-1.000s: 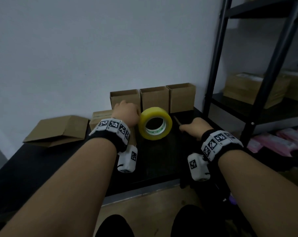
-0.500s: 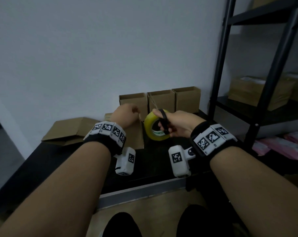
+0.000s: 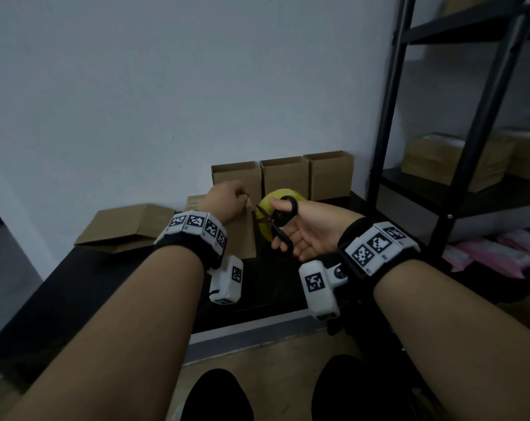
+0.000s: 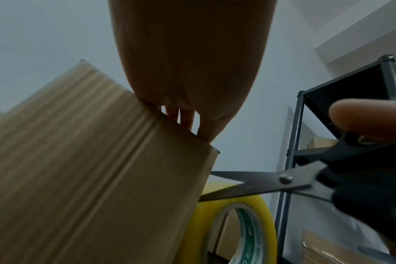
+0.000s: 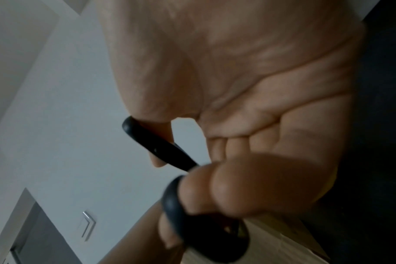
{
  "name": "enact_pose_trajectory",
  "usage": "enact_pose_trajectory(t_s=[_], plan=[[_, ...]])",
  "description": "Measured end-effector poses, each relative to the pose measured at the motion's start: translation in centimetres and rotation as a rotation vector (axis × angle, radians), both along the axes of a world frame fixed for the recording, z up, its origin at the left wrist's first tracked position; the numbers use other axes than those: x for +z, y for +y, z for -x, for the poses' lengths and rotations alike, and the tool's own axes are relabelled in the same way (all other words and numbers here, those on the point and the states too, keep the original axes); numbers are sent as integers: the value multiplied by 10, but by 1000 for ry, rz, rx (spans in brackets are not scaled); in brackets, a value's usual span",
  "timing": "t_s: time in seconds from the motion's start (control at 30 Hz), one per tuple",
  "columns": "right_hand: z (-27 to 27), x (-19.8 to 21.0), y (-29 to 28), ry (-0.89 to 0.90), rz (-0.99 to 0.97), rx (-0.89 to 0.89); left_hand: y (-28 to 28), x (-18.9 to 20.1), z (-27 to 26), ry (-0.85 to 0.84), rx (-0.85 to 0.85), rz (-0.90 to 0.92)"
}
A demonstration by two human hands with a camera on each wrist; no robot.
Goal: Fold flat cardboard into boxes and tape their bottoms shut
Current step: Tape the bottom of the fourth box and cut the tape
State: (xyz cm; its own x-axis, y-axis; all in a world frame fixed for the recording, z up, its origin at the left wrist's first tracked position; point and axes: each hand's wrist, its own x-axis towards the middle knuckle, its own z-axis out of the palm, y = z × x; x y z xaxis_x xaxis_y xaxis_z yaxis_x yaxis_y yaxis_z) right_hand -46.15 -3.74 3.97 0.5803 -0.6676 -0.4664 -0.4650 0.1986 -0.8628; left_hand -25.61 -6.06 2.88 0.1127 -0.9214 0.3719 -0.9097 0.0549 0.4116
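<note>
Beside the tape roll [image 3: 280,218], my left hand [image 3: 225,202] pinches the box [image 4: 97,175] top edge. Right hand [image 3: 306,227] grips open scissors [image 4: 283,180]; taping step, I judge, and next the blades must close on tape between roll and box.

A storeroom or packing area is suggested: brown cardboard cartons [image 3: 452,164] are stacked on a black metal shelving rack [image 3: 388,123], pink wrapped packets [image 3: 497,253] are kept below, and open brown boxes [image 3: 283,177] are lined along a bare white wall [image 3: 166,86].
</note>
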Motion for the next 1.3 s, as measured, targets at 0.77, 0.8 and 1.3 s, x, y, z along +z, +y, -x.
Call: enact_pose_trajectory(t_s=[0.77, 0.8, 1.3], plan=[[-31, -12, -14, -255, -59, -285, -1, 0, -6, 37, -30, -1], [-30, -12, -14, -264, -55, -285, -1, 0, -6, 39, -29, 1], [-20, -18, -19, -303, -127, -301, -2, 0, -10, 46, -58, -15]])
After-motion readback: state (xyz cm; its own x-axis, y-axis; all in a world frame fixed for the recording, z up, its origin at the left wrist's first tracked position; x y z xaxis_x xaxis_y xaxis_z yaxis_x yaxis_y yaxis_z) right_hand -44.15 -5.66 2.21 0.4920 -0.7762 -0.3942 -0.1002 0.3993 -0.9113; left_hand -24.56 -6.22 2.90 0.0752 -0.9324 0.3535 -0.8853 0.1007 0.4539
